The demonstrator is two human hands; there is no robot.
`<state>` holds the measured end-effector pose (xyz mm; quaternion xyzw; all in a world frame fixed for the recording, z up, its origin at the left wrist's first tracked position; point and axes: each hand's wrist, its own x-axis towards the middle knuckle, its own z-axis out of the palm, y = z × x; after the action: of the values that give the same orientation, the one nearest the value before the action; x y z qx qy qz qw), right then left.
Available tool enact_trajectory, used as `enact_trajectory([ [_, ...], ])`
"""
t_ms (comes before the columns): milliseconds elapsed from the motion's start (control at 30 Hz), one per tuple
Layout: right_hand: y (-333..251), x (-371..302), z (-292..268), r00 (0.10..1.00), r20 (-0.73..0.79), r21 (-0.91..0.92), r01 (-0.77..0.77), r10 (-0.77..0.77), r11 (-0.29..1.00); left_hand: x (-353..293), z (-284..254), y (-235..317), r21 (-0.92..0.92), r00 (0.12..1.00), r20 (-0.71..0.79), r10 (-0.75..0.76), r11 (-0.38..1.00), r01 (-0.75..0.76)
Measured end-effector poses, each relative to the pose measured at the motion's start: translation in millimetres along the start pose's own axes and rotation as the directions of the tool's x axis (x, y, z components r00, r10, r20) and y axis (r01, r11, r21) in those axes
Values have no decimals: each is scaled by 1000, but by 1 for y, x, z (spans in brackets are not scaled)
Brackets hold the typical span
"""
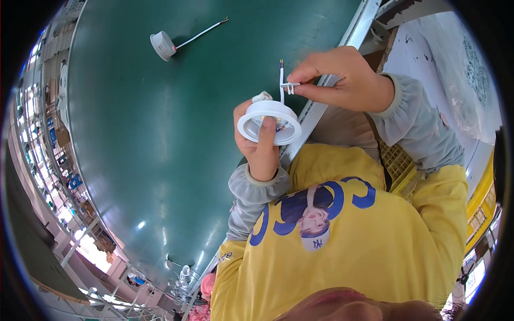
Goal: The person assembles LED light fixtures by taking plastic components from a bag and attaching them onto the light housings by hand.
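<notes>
My left hand (262, 147) is wrapped round a white round lamp housing (292, 119), the thumb pressed inside its open rim. Small parts show inside the ring, partly covered by the thumb. From the housing a white cable (282, 88) rises, with bare coloured wire ends at its tip. Between thumb and forefinger, my right hand (348, 77) pinches a small white plastic clip (290, 85) right against that cable; whether it is fixed to the cable I cannot tell. A small white lump (262, 97) shows at the left fingertips, its kind unclear.
Farther off on the green worktable (176, 134) lies another white lamp housing (163, 46) with its cable stretched out. A metal rail (360, 24) edges the table. Several white parts (184, 273) sit at the far lower end. A yellow plastic crate (397, 163) stands below my right arm.
</notes>
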<state>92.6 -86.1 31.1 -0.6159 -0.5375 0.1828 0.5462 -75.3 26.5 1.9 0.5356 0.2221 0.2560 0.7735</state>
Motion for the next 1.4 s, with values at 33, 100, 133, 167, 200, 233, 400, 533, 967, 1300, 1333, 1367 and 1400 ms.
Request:
enact_trajectory([
  [33,0,0,0,1000,6,-15,16,-16,1000,-2,-2,0,11,1000,24,6,1000,-7],
  [100,0,0,1,999,19,-32,33,-33,999,-4,1,6,21,998,62,-4,1000,3],
  [133,1,0,3,998,14,-54,68,-67,996,-5,2,7,35,994,107,-19,999,15],
  [167,1,0,4,995,11,-75,102,-101,992,-6,2,8,45,990,139,-6,999,0],
  [200,0,0,6,994,20,-73,105,-104,992,-6,5,9,42,991,131,-2,999,-3],
  [233,0,1,7,994,0,-88,108,-108,990,-6,10,10,19,992,122,-9,1000,7],
  [400,-7,3,5,999,25,-71,26,-24,997,-4,9,9,37,984,172,-36,999,30],
  [533,-7,6,-2,990,142,-94,22,-9,995,-6,14,13,-63,979,179,-97,992,110],
  [967,-5,6,6,905,267,322,-408,332,854,-4,11,5,-177,951,242,-191,955,237],
  [1300,8,2,3,927,101,275,-374,360,886,-10,11,2,-82,999,5,41,996,-41],
  [1333,7,1,4,928,96,272,-372,360,887,-12,10,1,0,985,-80,151,988,-152],
  [1367,7,0,4,932,141,263,-362,335,894,-13,14,5,-7,962,-96,256,966,-258],
  [1400,7,-1,4,932,185,254,-351,311,901,-12,15,6,-11,962,-90,257,966,-259],
])
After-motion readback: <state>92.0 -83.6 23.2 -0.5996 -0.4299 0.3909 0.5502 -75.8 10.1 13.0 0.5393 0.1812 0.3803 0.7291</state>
